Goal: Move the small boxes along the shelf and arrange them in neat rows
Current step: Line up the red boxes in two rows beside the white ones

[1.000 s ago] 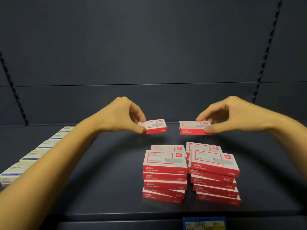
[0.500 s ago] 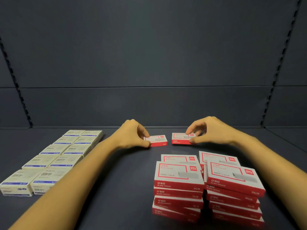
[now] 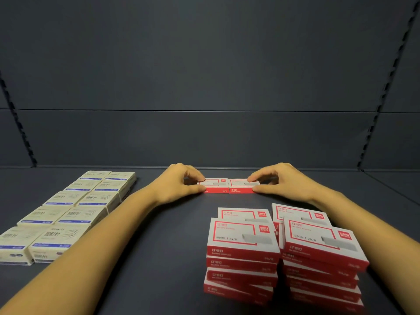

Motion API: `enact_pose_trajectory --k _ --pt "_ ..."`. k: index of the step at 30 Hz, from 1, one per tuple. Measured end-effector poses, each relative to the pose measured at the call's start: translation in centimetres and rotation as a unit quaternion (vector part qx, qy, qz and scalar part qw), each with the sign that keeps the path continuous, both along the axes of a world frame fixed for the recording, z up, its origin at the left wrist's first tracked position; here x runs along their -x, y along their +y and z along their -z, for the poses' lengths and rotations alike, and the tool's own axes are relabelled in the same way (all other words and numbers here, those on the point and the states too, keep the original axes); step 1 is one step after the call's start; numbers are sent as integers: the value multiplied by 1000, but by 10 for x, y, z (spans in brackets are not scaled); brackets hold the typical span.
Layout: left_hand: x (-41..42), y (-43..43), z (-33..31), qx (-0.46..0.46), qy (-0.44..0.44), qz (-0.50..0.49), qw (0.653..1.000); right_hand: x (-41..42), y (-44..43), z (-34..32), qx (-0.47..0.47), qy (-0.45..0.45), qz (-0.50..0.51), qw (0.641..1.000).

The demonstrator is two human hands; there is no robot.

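At the back of the shelf (image 3: pixel 159 246), the two red boxes I held apart in the air a second ago now sit flat, side by side and touching: a row begun. My left hand (image 3: pixel 181 184) pinches the left box (image 3: pixel 216 186) and my right hand (image 3: pixel 280 181) the right box (image 3: pixel 241 186), thumbs in front, fingers curled behind. The stacks (image 3: pixel 244 246) wait nearer me.

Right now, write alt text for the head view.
The left hand and right hand each pinch one of two red boxes, side by side and touching, at the back of a dark shelf. Stacks of red boxes stand nearer; two rows of white boxes lie to the left.
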State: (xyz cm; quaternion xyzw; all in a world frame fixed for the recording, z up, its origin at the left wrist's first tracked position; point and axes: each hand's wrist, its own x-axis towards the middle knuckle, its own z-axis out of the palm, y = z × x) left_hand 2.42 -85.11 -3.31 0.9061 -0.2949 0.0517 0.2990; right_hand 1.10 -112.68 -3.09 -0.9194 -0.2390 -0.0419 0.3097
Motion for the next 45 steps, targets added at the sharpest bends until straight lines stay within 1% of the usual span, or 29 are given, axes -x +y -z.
enact_pose_trajectory --k 6,9,11,12,14,16,19,22,27,31,33,37,40,45 --pt "4 -4 3 2 -14 -16 1000 -1 2 3 23 -12 25 999" --pt "8 -7 0 -26 -58 -39 997 2 2 2 36 -27 34 998" --pt "18 -9 -8 28 -80 -46 995 6 0 -2 24 -56 50 997" --pt "25 -9 -14 68 -66 -33 995 10 -2 -6 13 -70 54 996" --pt "47 -8 -28 119 1 34 992 24 -7 -16 -13 -81 45 996" --pt "68 -6 -39 119 43 104 987 42 -11 -28 -49 -80 31 995" --pt "95 -1 -48 120 57 172 976 78 -16 -45 -101 -78 6 992" --pt "115 3 -50 88 62 200 974 113 -19 -55 -81 -56 -32 995" --pt "127 1 -41 28 17 156 987 147 -24 -52 19 -35 -41 998" --pt "130 -1 -37 40 2 146 988 160 -30 -50 101 -62 -8 993" --pt "131 0 -37 49 -15 139 989 164 -32 -50 125 -72 3 990" --pt "123 3 -45 58 -66 89 992 165 -35 -48 160 -70 4 985" --pt "108 4 -51 85 -79 42 992 162 -34 -53 146 -70 -5 987" --pt "65 -1 -46 89 -77 -62 991 132 -23 -64 13 -79 18 997"
